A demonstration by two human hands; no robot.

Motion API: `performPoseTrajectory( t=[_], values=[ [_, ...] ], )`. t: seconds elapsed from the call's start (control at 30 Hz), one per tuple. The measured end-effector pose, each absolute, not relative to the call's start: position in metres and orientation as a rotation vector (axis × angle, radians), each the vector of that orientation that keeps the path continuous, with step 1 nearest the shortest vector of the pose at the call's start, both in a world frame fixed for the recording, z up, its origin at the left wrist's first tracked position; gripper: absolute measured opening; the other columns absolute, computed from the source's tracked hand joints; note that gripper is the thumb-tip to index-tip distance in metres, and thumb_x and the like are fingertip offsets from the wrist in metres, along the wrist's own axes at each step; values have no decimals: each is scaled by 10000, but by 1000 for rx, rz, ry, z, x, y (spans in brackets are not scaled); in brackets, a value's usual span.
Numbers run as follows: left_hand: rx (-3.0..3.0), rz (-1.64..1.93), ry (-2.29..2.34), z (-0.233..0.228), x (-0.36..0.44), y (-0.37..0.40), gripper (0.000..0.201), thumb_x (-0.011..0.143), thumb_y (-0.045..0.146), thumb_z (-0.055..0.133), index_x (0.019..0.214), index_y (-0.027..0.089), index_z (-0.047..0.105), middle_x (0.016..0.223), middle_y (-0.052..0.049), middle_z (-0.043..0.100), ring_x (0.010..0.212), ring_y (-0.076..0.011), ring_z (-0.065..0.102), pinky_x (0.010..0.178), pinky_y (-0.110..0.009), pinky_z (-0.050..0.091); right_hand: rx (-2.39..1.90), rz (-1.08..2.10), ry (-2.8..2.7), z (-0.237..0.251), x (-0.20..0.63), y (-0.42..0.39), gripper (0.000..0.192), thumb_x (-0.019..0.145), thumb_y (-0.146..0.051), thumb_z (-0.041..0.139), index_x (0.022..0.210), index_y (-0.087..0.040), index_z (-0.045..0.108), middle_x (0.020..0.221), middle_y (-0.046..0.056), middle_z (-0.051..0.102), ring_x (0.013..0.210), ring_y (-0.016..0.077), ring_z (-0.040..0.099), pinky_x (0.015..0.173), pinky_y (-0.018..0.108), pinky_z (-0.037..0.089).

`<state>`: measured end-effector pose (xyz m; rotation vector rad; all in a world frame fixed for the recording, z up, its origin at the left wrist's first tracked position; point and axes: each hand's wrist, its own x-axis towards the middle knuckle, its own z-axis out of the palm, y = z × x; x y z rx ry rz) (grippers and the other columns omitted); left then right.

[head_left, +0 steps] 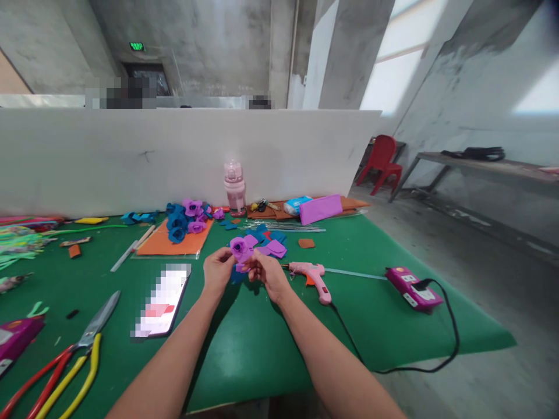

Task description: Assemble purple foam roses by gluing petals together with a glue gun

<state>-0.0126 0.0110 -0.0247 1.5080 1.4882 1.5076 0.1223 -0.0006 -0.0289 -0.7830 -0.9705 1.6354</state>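
Observation:
Between my two hands, above the green table, is a purple paper flower (241, 248) with a dark centre. My left hand (218, 270) pinches its left edge with thumb and fingertips. On the other side, my right hand (267, 273) has its fingers closed at the flower's lower right petals. Loose purple petals (276, 249) and blue petals (262, 231) lie just behind the hands. A pink glue gun (311, 273) rests on its side right of my right hand, a clear glue stick at its back. Finished blue flowers (176, 224) and purple flowers (195, 216) are bunched on an orange sheet (168, 243).
A phone (161, 302) lies left of my forearm, near large shears (89, 340) with red and yellow handles. At right sits a purple power strip (413, 288) with a black cord. A pink bottle (234, 189) stands against the white partition (183, 151).

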Motion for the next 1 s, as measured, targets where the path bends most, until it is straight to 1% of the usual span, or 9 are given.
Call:
performPoseTrajectory(
  t=[0.2,0.37,0.6,0.73,0.83,0.9,1.0],
  values=[
    [1641,1468,1550,-19,-11,5,114,642,283,631,680,185,674,642,25,653,617,-120,569,604,-206,422,-732,1674,-973,-26,119,-4,407,708,-538,594,724,-141,683,635,42,658,445,66,496,447,189,400],
    [1670,1463,1556,-21,-10,6,121,651,287,628,693,183,674,644,19,649,610,-121,565,593,-213,424,-665,1691,-919,-26,119,-4,359,701,-492,627,704,-136,676,659,39,667,444,56,492,450,178,413],
    [1659,1470,1570,-22,-9,7,115,644,274,629,684,177,675,627,21,641,594,-116,550,581,-209,415,-606,1728,-896,-32,120,-1,401,708,-512,621,761,-119,679,679,53,679,443,61,505,452,185,420],
    [1575,1481,1561,-23,-10,8,100,649,263,628,653,168,658,570,32,613,551,-107,525,545,-202,391,-708,1740,-878,-31,125,2,508,749,-591,524,747,-107,681,637,60,666,442,65,509,461,187,417],
    [1464,1502,1509,-24,-11,10,95,646,249,636,667,160,664,574,29,622,562,-111,547,566,-207,407,-737,1730,-850,-29,128,3,557,756,-622,479,715,-104,680,608,56,648,437,64,505,459,183,400],
    [1335,1525,1434,-25,-12,13,113,631,251,661,682,151,663,598,17,637,593,-124,579,604,-223,438,-747,1723,-848,-29,128,4,545,754,-613,483,700,-108,677,600,49,636,438,63,502,462,183,393],
    [1067,1554,1249,-25,-15,17,240,572,290,733,744,139,661,637,7,645,602,-129,594,628,-251,471,-788,1664,-905,-31,126,5,476,759,-562,499,695,-124,673,606,37,622,451,70,497,473,193,389]
  ],
)
